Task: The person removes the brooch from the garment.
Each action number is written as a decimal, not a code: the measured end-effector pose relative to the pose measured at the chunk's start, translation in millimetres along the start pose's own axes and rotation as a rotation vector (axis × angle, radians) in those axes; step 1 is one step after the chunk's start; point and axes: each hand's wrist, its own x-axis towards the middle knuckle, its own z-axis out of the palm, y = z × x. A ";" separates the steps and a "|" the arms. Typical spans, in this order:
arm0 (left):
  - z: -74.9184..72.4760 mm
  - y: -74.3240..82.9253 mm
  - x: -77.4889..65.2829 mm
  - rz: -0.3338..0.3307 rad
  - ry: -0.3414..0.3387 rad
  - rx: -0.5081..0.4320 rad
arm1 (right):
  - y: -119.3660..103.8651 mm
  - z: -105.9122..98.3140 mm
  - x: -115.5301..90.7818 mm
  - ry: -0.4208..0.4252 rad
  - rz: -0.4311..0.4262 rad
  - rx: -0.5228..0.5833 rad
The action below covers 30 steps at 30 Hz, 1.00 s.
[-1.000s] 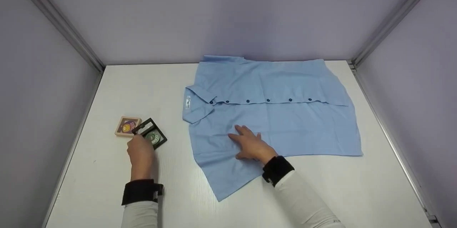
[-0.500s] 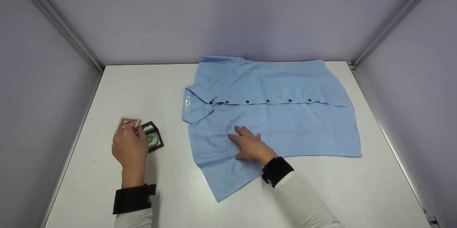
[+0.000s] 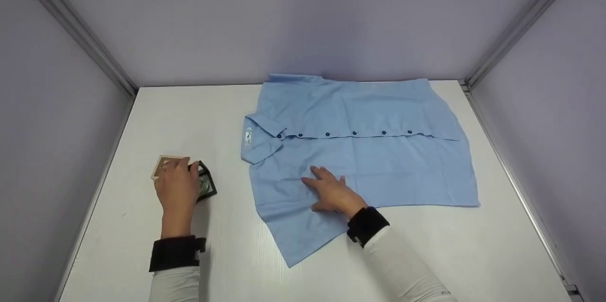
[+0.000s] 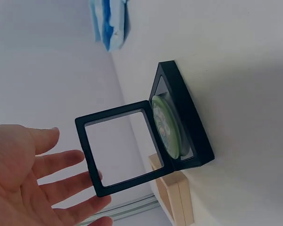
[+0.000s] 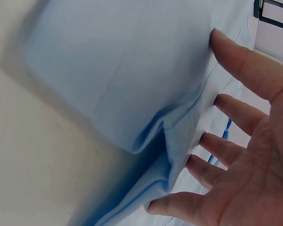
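Observation:
A small black hinged display case stands on the left of the table. In the left wrist view its clear-windowed lid is raised, and a round green badge sits tilted in the base. My left hand has its fingers spread behind the lid, touching its edge; the thumb stays apart from it. A light blue short-sleeved shirt lies flat, collar to the left. My right hand rests on the shirt with fingers spread, its fingertips on the cloth in the right wrist view.
Just left of the case is a small wooden box, partly hidden by my left hand. The white table is bounded by grey panels at the back and both sides.
My left hand has shifted left from the case's near side, and its fingers have straightened. The case has moved slightly left, its lid more upright. My right hand and the shirt stay put.

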 end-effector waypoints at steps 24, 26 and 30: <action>13.3 -8.4 -8.3 0.115 -0.149 0.009 | -0.3 -1.1 -0.3 -0.011 0.000 -0.007; 15.3 -8.4 -10.4 0.116 -0.165 -0.001 | -0.4 -1.2 -0.6 -0.011 0.001 -0.003; 19.7 -9.2 -13.7 0.124 -0.190 -0.002 | -0.3 -1.1 -0.4 -0.011 -0.004 0.006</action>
